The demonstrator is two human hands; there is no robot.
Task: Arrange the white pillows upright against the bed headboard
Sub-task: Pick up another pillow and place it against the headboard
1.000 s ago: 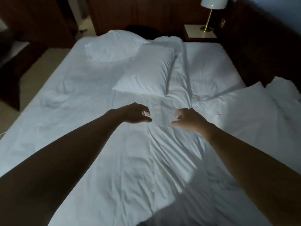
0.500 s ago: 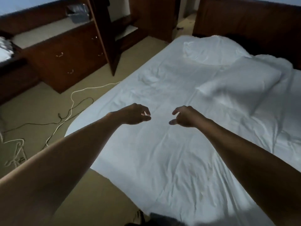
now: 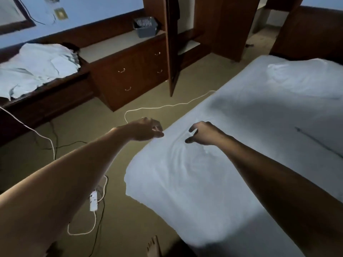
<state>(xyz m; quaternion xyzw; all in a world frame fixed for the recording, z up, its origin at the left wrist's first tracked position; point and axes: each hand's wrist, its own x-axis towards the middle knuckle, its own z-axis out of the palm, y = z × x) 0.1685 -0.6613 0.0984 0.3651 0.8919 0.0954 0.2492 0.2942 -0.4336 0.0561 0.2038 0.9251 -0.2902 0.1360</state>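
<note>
White bed (image 3: 232, 115) beneath 2 empty, curled hands.

Single view, worn on the head, above the foot-end corner of the bed (image 3: 213, 182). Looks forward and steeply down, angled across the bed's left edge toward the carpeted floor (image 3: 78, 130) and the wooden drawer unit (image 3: 130, 71). Close in: both forearms stretch out from the bottom corners, a bare foot (image 3: 154, 246) right at the bottom edge. Headboard (image 3: 315, 30) far off, top right.
</note>
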